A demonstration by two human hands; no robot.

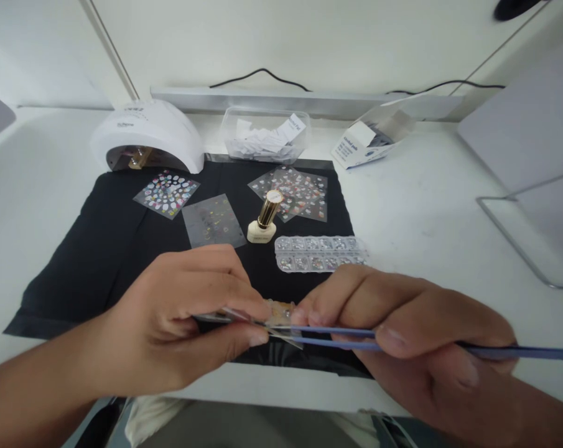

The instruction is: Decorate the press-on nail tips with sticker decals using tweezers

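Working above black cloth (99, 249). Right hand (430, 323) at 3 o'clock, left hand (188, 317) at 9. Right grasps blue tweezers (339, 331); left pinches clear film (237, 314), at dial centre. Probably best: hands braced, film flat, light squeeze.

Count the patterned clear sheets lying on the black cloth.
At least 4: one sheet near the white lamp, one sheet left of the bottle, two overlapping sheets behind it; more may be hidden.
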